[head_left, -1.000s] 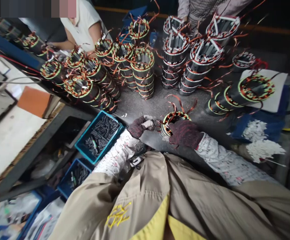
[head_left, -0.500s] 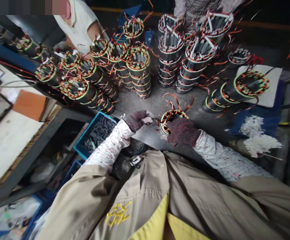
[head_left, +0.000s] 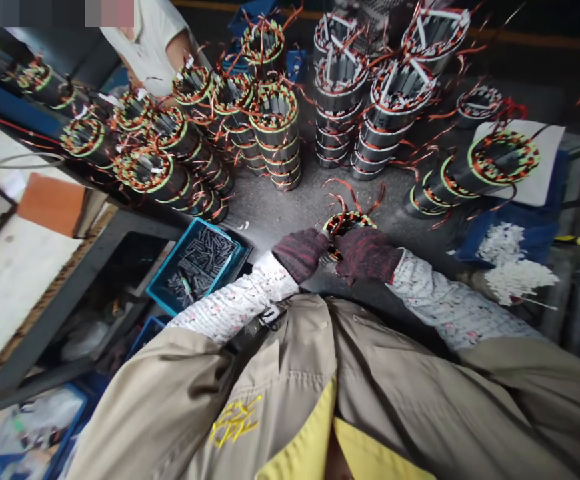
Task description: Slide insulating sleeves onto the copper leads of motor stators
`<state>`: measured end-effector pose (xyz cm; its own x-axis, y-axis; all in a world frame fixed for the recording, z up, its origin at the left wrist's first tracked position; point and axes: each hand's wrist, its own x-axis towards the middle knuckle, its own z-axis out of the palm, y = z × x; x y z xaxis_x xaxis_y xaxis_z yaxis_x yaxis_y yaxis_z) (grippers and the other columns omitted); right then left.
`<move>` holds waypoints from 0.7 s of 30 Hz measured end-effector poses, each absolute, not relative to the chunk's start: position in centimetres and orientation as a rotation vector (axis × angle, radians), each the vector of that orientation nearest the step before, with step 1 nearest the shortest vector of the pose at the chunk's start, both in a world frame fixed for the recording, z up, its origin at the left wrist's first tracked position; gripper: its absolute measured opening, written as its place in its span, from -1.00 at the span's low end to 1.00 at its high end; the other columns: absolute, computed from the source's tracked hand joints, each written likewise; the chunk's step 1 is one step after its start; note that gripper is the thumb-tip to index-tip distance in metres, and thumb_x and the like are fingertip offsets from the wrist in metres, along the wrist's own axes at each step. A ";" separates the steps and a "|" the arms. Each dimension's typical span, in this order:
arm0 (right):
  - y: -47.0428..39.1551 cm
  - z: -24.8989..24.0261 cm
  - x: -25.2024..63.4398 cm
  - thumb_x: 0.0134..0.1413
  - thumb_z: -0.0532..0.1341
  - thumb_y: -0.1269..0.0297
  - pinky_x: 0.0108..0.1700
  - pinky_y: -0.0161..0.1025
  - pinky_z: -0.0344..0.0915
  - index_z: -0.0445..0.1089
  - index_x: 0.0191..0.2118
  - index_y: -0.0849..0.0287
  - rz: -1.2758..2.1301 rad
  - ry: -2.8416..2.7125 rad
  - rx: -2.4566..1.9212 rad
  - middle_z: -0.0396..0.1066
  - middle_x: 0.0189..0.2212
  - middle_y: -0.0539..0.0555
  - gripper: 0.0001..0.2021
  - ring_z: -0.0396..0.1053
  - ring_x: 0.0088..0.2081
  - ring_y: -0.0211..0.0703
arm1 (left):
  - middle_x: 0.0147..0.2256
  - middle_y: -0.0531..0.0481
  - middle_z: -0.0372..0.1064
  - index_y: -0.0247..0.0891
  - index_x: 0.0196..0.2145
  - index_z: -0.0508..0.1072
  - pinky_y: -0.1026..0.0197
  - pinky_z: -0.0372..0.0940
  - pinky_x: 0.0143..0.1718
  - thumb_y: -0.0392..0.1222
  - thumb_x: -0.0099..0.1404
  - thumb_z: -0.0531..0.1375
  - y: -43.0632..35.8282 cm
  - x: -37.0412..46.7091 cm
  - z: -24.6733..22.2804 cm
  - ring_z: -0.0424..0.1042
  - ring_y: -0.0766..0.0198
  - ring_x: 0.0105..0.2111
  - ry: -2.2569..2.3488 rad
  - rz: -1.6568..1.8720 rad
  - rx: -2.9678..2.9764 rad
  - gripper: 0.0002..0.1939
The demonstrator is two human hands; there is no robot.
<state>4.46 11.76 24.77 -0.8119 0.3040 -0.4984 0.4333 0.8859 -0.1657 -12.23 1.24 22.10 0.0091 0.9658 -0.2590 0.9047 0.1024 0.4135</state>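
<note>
A wound motor stator (head_left: 351, 219), with a yellow-green rim and copper leads rising from it, stands on the dark bench in front of me. My right hand (head_left: 370, 255), in a dark maroon knit glove, is wrapped round its near right side and hides part of it. My left hand (head_left: 299, 256), gloved alike, has closed fingers at the stator's left rim. Whatever the left fingers pinch is too small and hidden to make out.
A teal bin (head_left: 153, 287) of small dark strips stands at the left. Several stacked stators (head_left: 275, 143) line the back. A leaning stack (head_left: 450, 183) and a pile of white bits (head_left: 520, 283) lie right. A person (head_left: 157, 47) is across the bench.
My left hand has moved right and inward, from a short gap away to the stator's left rim. My right hand stays on the stator. The view has shifted slightly.
</note>
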 end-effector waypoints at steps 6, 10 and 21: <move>12.1 25.1 4.6 0.25 0.29 0.14 -0.04 -0.06 0.28 0.51 0.12 0.41 -0.319 2.519 0.476 0.58 0.00 0.43 -0.54 0.52 0.00 0.25 | 0.01 -0.22 0.59 -0.28 0.00 0.62 0.05 0.44 0.17 -0.34 0.38 0.23 0.8 -10.5 19.4 0.56 0.03 0.06 1.816 0.760 1.521 -0.72; 12.0 25.2 4.6 0.36 0.23 0.00 0.01 -0.07 0.25 0.46 0.18 0.40 -0.274 2.510 0.446 0.56 0.06 0.44 -0.47 0.49 0.05 0.21 | -0.17 -0.14 0.59 -0.27 -0.12 0.63 0.09 0.48 -0.01 -0.10 0.44 0.27 0.1 -12.2 18.0 0.58 0.14 -0.14 1.714 1.192 1.159 -0.79; 12.2 23.5 4.9 0.37 0.19 -0.11 -0.06 -0.06 0.25 0.46 0.16 0.36 -0.090 2.493 0.446 0.56 0.03 0.45 -0.42 0.53 0.02 0.27 | -0.35 0.11 0.53 -0.27 -0.17 0.46 0.24 0.45 -0.21 -0.09 0.11 0.54 0.4 -15.3 13.0 0.50 0.38 -0.40 1.406 1.316 0.405 -0.56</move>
<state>4.92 12.21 23.46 -0.7647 0.2948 -0.5730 0.3354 0.9414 0.0367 -15.30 0.43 12.98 -0.3280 0.8206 -0.4680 -0.4133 0.3209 0.8522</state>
